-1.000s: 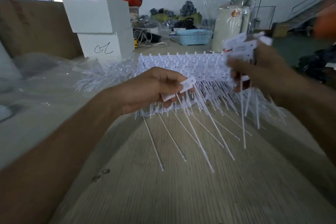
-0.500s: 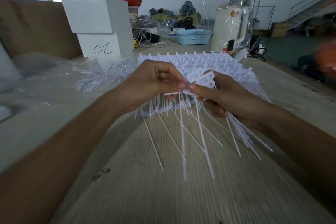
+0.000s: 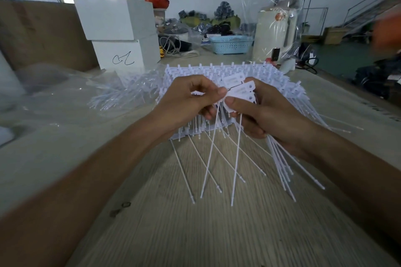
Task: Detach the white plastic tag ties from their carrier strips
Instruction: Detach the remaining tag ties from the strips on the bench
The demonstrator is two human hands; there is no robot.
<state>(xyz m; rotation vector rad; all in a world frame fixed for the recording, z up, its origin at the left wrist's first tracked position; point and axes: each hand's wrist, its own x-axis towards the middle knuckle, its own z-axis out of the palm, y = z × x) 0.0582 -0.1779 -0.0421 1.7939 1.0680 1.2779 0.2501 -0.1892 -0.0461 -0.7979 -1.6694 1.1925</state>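
Observation:
A stack of white tag ties on their carrier strips (image 3: 271, 76) lies on the wooden table (image 3: 195, 234), their thin tails fanning toward me. My left hand (image 3: 186, 102) pinches a small strip of ties above the stack, its tails (image 3: 208, 158) hanging down. My right hand (image 3: 262, 110) grips a bundle of detached tag ties (image 3: 240, 89); their flat heads stick up above my thumb and their tails (image 3: 284, 169) trail out under my palm. Thumb tips of both hands meet at the strip.
Two stacked white boxes (image 3: 121, 32) stand at the back left beside a brown board. A blue basket (image 3: 230, 44), a white jug in clear wrap (image 3: 273, 39) and cables sit behind the stack. Clear plastic bags of ties (image 3: 112, 93) lie to the left.
My right hand came down from the upper right with its bundle and joined the left hand at the strip. The left hand rose slightly over the stack.

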